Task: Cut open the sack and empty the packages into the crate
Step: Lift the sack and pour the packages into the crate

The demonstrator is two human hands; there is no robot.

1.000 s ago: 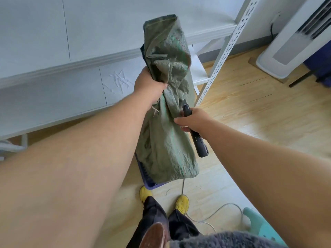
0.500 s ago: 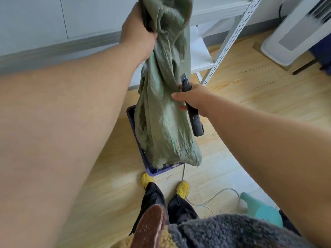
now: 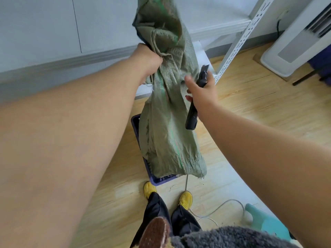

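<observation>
Woven green sack (image 3: 166, 122) hangs limp and flat above the blue crate (image 3: 136, 126), bunched near its top in the left hand (image 3: 148, 59), whose fingers are curled tight into the fabric and mostly hidden by it. Just beside the sack, on its far side from the left hand, the right hand (image 3: 202, 90) grips a black cutter (image 3: 195, 102) — thumb (image 3: 189, 80) stretched free toward the cloth, the other fingers wrapped round the handle.

The sack covers most of the crate; only the crate's near corner and one side rim show beneath the frayed hem, so I cannot tell what lies inside it.

Judging the risks: the cutter sits close to the sack and to the left forearm, and I cannot tell whether its blade is out — a careless shake could nick cloth or skin. The hem also overhangs the crate's rim, so any package left inside could drop onto the wooden floor (image 3: 250, 122) instead.
</observation>
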